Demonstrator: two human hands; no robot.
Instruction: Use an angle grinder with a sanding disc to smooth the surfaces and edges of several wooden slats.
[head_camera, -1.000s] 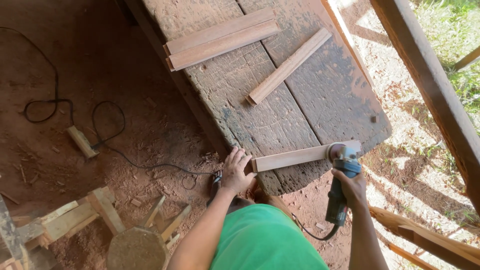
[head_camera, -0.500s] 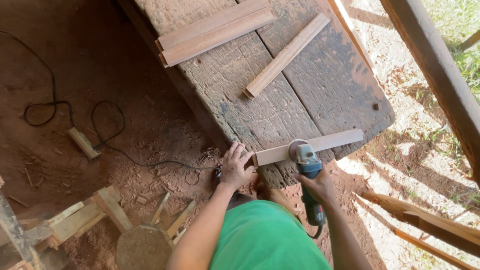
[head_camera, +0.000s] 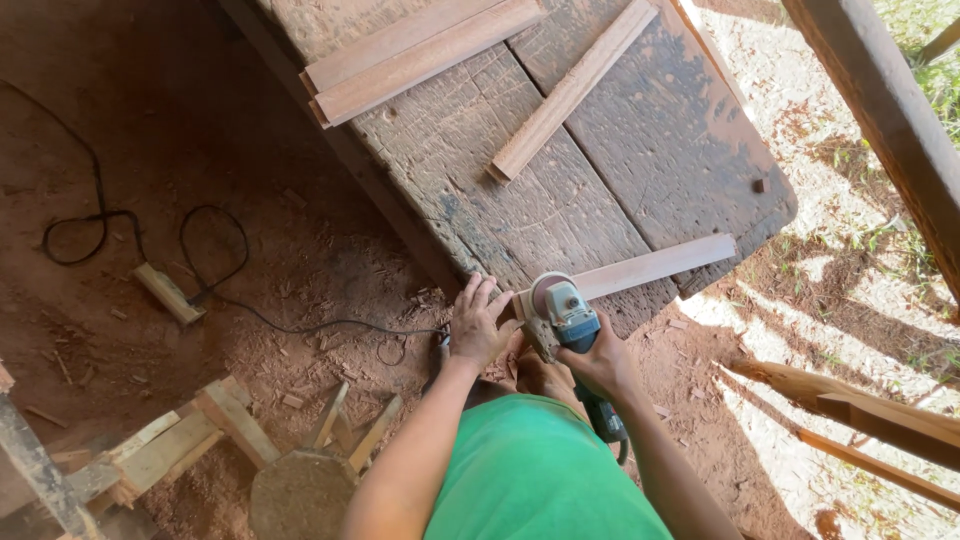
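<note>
Head view shows your right hand (head_camera: 603, 362) gripping the blue-grey angle grinder (head_camera: 562, 312) with its disc at the near end of the pale narrow wooden strip (head_camera: 650, 268), your left hand (head_camera: 480, 325) pressing flat just left of it on the worn plank counter (head_camera: 600, 180), sanding seemingly still midway.

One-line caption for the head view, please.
Left hand steadies a wooden strip on a worn workbench while the right hand presses an angle grinder onto its near end.
</note>
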